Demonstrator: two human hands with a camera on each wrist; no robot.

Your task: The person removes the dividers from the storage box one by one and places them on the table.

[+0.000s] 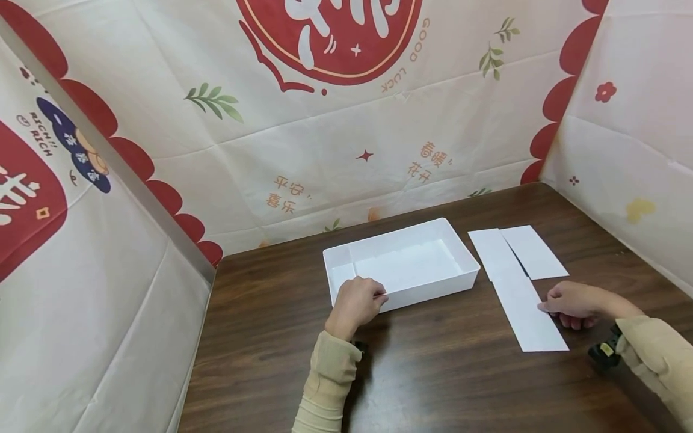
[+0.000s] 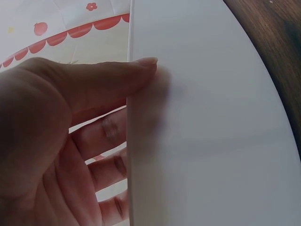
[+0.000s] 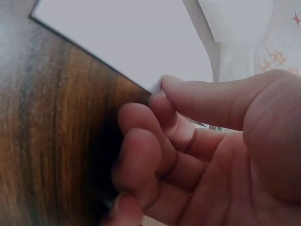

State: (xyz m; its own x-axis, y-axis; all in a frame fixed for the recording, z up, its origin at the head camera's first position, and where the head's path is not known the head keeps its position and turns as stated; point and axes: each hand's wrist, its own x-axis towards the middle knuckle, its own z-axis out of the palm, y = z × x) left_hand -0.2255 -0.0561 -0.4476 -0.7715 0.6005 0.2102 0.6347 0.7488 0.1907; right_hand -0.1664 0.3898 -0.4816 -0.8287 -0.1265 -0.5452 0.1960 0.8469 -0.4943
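My left hand (image 1: 358, 304) grips the near wall of a shallow white plastic tray (image 1: 428, 293), close to its left corner. The left wrist view has the thumb outside the tray wall (image 2: 216, 94) and the fingers behind it. At the right, my right hand (image 1: 576, 302) pinches the right edge of a white card (image 1: 527, 319) between thumb and index finger; its other fingers are curled below. In the right wrist view the card (image 3: 127, 37) tapers to the pinched edge. Behind it lie two more white cards, one at the left (image 1: 489, 249) and one at the right (image 1: 536, 251).
A brown wood-grain table (image 1: 271, 355) carries everything. Inside the tray a low divider (image 1: 353, 261) marks off a narrow left section. Printed cloth hangs along the back (image 1: 325, 150), left and right of the table.
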